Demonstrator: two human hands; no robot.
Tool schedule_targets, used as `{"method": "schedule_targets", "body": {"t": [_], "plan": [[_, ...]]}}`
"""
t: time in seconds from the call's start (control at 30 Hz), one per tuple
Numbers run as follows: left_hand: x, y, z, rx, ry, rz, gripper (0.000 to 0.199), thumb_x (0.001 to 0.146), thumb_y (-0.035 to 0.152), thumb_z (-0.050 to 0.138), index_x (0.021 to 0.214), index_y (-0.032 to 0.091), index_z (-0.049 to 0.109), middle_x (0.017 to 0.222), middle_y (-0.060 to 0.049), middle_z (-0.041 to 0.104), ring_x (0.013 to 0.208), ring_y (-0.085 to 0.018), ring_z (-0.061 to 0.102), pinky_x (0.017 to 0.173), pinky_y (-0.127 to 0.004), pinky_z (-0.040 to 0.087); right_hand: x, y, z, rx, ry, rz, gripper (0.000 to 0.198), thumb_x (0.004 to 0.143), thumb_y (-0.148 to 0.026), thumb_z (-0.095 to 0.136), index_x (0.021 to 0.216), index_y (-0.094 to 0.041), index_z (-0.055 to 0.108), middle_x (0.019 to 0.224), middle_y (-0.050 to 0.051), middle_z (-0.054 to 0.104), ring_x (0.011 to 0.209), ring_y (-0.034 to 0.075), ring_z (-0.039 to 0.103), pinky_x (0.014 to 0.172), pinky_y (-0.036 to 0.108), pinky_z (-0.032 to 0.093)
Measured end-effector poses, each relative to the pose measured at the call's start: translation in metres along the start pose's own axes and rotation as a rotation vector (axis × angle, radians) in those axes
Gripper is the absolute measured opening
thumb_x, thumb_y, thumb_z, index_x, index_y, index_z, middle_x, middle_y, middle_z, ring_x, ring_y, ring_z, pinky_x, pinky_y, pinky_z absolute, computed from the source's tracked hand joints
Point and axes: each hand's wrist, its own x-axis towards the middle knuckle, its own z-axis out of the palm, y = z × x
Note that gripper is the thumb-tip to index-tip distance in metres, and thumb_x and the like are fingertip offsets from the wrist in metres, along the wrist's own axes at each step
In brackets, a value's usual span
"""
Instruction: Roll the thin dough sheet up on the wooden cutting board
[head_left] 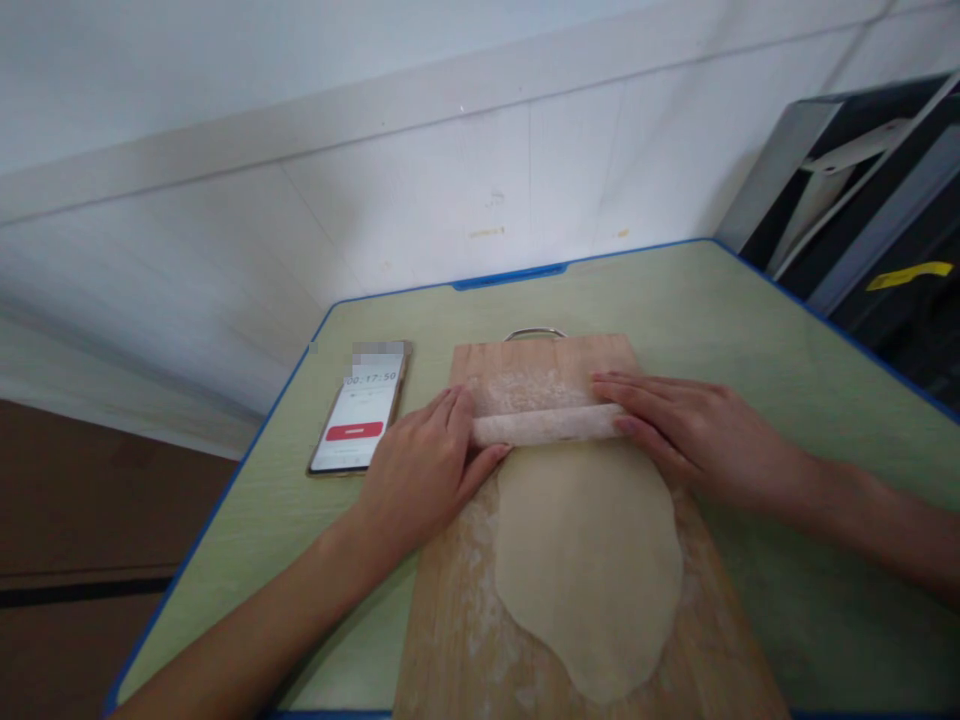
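A floury wooden rolling pin lies crosswise at the far edge of a flat, pale sheet of dough. My left hand is closed round the pin's left end, its thumb along the near side. At the right end, my right hand grips the pin, with the fingers over the top and the thumb at the near side. The dough is thin and uneven in outline, narrowing towards me. Beneath it is a wooden cutting board dusted with flour, with a metal handle at its far end.
A phone with a running timer on its screen lies left of the board, close to my left hand. The green table has a blue edge and stands against a white wall. Dark equipment is at the right.
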Motion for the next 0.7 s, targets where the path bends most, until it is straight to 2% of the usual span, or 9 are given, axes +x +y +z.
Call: {"method": "schedule_targets", "body": {"t": [0.2,0.33,0.5,0.7], "plan": [[0.01,-0.009,0.004,-0.001,0.013,0.025,0.047,0.088,0.051,0.029,0.106,0.013,0.051,0.111,-0.014,0.061,0.098,-0.027,0.059,0.078,-0.04,0.05,0.012,0.012,0.004,0.07,0.015,0.008,0.037,0.093,-0.028,0.031,0.11,-0.012,0.06,0.112,0.011,0.063,0.106,0.023,0.057,0.088,0.041,0.048],[0.006,-0.004,0.001,-0.004,-0.002,0.012,0.047,0.088,0.051,0.03,0.105,0.012,0.05,0.106,-0.014,0.063,0.095,-0.028,0.06,0.076,-0.04,0.05,0.009,0.009,0.002,0.05,0.009,-0.002,0.039,0.092,-0.028,0.032,0.109,-0.008,0.06,0.113,0.014,0.062,0.107,0.024,0.057,0.088,0.042,0.047],[-0.001,0.0,0.0,0.014,0.015,0.015,0.046,0.088,0.049,0.031,0.108,0.011,0.048,0.105,-0.015,0.063,0.095,-0.026,0.06,0.076,-0.037,0.05,0.001,0.003,0.002,0.024,0.01,-0.002,0.036,0.092,-0.029,0.034,0.11,-0.011,0.059,0.114,0.012,0.062,0.104,0.023,0.059,0.086,0.041,0.049],[0.01,-0.011,0.005,-0.007,0.023,0.045,0.049,0.087,0.051,0.03,0.108,0.012,0.05,0.113,-0.016,0.06,0.101,-0.028,0.058,0.081,-0.041,0.05,0.01,0.013,0.005,0.074,0.016,0.016,0.038,0.092,-0.031,0.031,0.11,-0.014,0.06,0.112,0.011,0.064,0.106,0.023,0.057,0.088,0.041,0.048]]}}
